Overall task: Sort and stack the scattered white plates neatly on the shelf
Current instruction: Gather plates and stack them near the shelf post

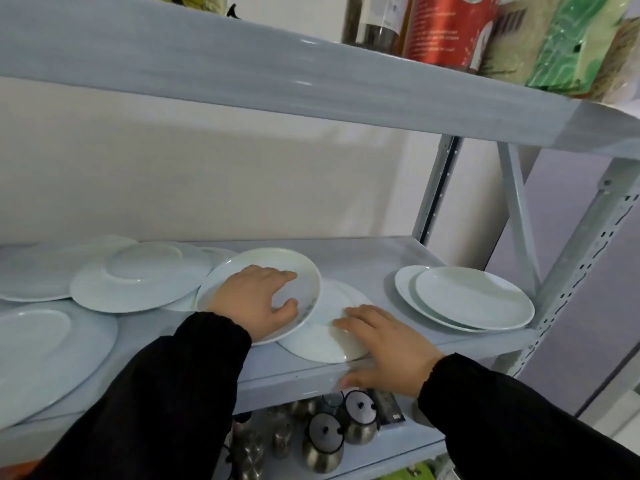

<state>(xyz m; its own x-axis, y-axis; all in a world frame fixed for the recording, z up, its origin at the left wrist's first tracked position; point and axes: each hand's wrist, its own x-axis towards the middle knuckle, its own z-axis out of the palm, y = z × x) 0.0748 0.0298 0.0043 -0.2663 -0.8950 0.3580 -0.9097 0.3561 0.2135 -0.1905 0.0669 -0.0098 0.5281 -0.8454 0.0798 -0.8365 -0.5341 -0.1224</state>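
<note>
Several white plates lie scattered on the grey middle shelf [367, 258]. My left hand [256, 299] lies flat, fingers spread, on a tilted plate [277, 259] that leans over a lower plate [322, 344] at the shelf's front edge. On that lower plate rest the fingers of my right hand [384, 344], with the thumb down at the shelf's front lip. An upside-down plate [138, 282] rests on others to the left. A large plate [45, 362] sits at the front left. Two stacked plates [474, 299] stand at the right end.
The upper shelf [311, 81] hangs close overhead and carries a jar, a red canister [446, 26] and green packets. Below, small metal pots with lids [325, 441] crowd the lower shelf. A perforated metal post [581, 271] closes the right side.
</note>
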